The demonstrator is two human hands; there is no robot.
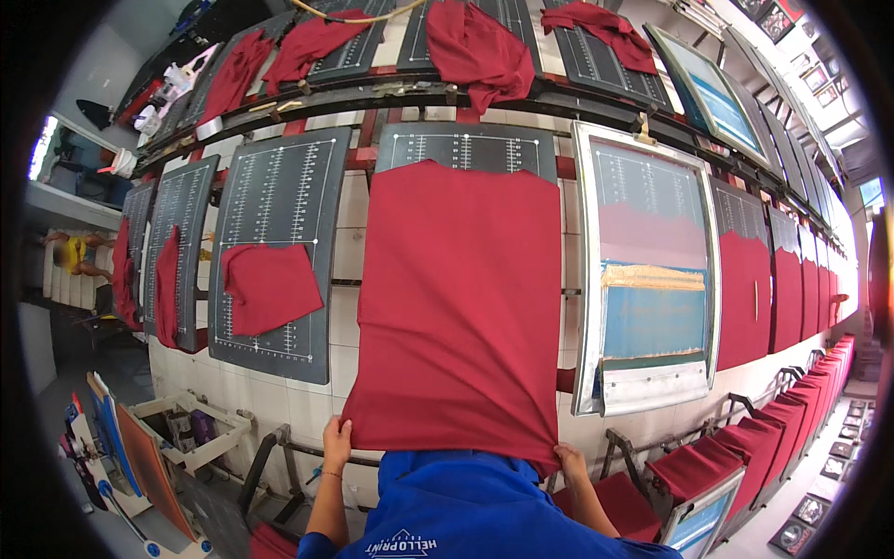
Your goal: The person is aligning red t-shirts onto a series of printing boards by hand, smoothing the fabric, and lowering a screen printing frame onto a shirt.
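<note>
A dark red shirt panel [461, 298] lies spread over a black printing board [484, 154] marked with white scale lines, its shaped top edge short of the board's far end. My left hand [336, 444] is closed on the panel's near left corner, thumb uppermost. At the near right corner, my right hand [571, 461] pinches the cloth. Diagonal creases run across the fabric toward that right corner. The hem between my hands hangs past the board's near end, close to my blue shirt [447, 512].
A metal-framed printing screen [587, 279] sits over the board on the right. On the left board lies a bunched red cloth [270, 289]. A far row of boards holds more crumpled red cloth [480, 51]. Red pieces hang over a low rail [736, 447] at right. A person [74, 253] sits far left.
</note>
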